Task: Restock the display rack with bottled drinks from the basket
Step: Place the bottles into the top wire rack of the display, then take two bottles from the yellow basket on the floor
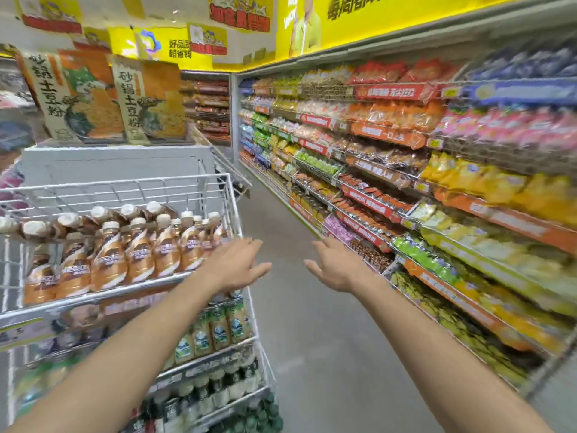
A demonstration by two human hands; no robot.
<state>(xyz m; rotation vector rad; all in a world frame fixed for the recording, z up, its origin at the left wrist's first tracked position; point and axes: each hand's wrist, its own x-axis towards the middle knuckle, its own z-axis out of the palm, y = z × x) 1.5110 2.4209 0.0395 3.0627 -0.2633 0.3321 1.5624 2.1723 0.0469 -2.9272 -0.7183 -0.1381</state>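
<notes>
Aisle (299, 323); rack (93, 300) bottles (139, 254) just left of left grip (234, 267).

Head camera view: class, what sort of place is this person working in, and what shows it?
Most likely a supermarket or convenience-store aisle: wall shelves packed with snack bags behind price strips, a wire display rack of bottled drinks, and yellow promotional banners overhead.

The lone head view looks forward and down an aisle floor (312, 307), display rack (125, 295) close left.
</notes>
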